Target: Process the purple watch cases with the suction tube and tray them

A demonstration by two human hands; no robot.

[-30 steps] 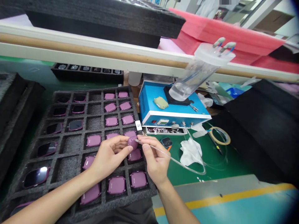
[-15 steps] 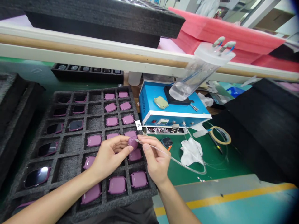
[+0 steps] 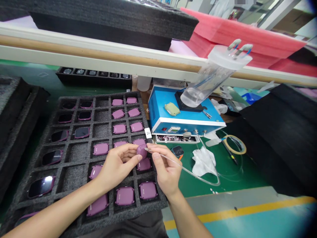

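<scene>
My left hand (image 3: 121,163) pinches a small purple watch case (image 3: 141,150) between thumb and fingertips, above the foam tray (image 3: 74,178). Closed around the end of a thin clear tube (image 3: 188,171), my right hand (image 3: 167,168) brings its pale nozzle tip against or right beside the case; contact is too small to tell. Several purple watch cases (image 3: 125,195) lie in the tray's right-hand pockets. Watches with dark screens (image 3: 41,186) fill much of its left side. The fingers of both hands partly cover the cases beneath.
Behind my hands stands a blue machine (image 3: 185,119) bearing a tilted clear cylinder (image 3: 205,77) and a yellow-green case (image 3: 172,109). To the right are a crumpled white cloth (image 3: 204,162), a dark watch (image 3: 177,151) and a tape roll (image 3: 235,144). A shelf edge (image 3: 99,54) crosses overhead.
The whole view has shifted slightly to the right. Both hands keep nearly the same pose, with the watch case and the tube tip still close together.
</scene>
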